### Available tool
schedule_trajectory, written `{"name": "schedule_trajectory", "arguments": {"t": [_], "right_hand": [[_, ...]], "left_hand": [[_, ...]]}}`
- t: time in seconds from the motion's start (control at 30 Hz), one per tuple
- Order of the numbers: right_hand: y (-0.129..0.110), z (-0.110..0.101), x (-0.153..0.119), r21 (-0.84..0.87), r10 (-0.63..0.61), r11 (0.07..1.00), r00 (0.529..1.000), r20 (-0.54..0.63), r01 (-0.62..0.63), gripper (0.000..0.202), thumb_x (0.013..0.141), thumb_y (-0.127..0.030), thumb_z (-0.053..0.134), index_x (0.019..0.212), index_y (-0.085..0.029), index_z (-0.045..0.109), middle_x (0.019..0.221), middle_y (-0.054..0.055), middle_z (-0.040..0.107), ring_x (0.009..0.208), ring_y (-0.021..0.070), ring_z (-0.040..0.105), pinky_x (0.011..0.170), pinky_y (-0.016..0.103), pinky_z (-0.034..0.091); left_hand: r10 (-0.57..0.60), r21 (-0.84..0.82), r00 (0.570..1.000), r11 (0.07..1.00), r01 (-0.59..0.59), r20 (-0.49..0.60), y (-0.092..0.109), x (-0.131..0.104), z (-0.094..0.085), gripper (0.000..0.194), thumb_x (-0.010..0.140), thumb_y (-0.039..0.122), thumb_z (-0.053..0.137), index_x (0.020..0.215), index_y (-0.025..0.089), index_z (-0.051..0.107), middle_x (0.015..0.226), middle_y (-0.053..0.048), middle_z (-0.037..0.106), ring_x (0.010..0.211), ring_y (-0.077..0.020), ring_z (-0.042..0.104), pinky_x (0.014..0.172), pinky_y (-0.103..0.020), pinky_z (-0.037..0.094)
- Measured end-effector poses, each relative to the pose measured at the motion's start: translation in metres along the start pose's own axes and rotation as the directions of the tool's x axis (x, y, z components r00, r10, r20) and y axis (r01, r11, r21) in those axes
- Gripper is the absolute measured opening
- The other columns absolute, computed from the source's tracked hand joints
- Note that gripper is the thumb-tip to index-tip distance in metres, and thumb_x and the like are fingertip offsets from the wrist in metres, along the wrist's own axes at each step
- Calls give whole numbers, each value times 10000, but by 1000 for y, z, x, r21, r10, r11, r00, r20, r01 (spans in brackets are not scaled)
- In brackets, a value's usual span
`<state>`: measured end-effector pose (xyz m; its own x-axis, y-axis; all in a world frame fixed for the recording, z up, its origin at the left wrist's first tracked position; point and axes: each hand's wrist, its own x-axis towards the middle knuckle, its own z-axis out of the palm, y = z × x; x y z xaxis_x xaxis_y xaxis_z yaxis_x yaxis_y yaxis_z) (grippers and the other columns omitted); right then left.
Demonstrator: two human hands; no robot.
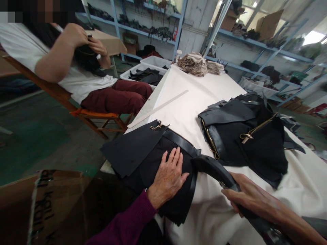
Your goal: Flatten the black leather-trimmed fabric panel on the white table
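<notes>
The left hand [169, 174] lies flat, fingers spread, on black fabric [143, 153], while at its three o'clock the right hand [249, 197] grasps a black iron handle [214, 168].

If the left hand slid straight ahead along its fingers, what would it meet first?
Probably the black strap crossing the dark fabric piece just past the fingertips of the left hand. Beyond that lies the bare white table cover. Depth is hard to judge here.

Left hand [168, 177] flat on black fabric [143, 156]
</notes>
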<state>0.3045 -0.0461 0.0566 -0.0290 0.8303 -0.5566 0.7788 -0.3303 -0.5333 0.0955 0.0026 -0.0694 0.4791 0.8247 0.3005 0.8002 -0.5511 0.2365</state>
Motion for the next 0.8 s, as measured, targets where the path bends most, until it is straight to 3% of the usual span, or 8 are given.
{"name": "schedule_trajectory", "arguments": {"t": [0.2,0.43,0.6,0.7,0.8], "right_hand": [[-6,-7,7,57,-79,995,994,-72,84,147,766,-327,493,674,-213,481,535,-32,576,474,157,568,449,236,432],[2,-17,-40,46,4,999,962,-275,9,304,769,-458,506,576,-225,477,490,3,572,445,164,543,432,256,416],[12,0,-56,87,25,996,970,-242,-4,331,770,-508,491,589,-233,466,475,5,569,438,177,558,442,268,454],[28,13,-56,41,14,999,967,-253,-4,358,825,-516,447,616,-227,477,507,-7,574,481,168,571,495,264,472],[31,20,-53,7,-9,1000,976,-217,11,377,829,-537,450,623,-223,482,519,-12,578,491,163,570,493,256,468]], "left_hand": [[5,34,1000,999,-6,26,1,0,-3,598,881,498,382,1325,99,418,1452,-160,327,1341,-272,285,1094,-461,242],[9,38,1000,999,-10,28,1,1,-3,585,892,467,363,1328,79,409,1440,-176,342,1338,-272,289,1099,-467,237],[18,-9,1000,1000,-19,-14,1,-3,0,540,876,416,433,1303,85,433,1418,-163,383,1317,-281,324,1087,-465,268],[6,-42,997,999,-9,-72,-11,-2,-13,423,873,307,463,1236,93,496,1354,-146,463,1266,-253,394,1074,-407,309],[-125,-7,979,992,126,-158,-34,11,-36,402,859,282,488,1224,115,498,1226,-144,540,1155,-258,474,997,-392,385]]}}
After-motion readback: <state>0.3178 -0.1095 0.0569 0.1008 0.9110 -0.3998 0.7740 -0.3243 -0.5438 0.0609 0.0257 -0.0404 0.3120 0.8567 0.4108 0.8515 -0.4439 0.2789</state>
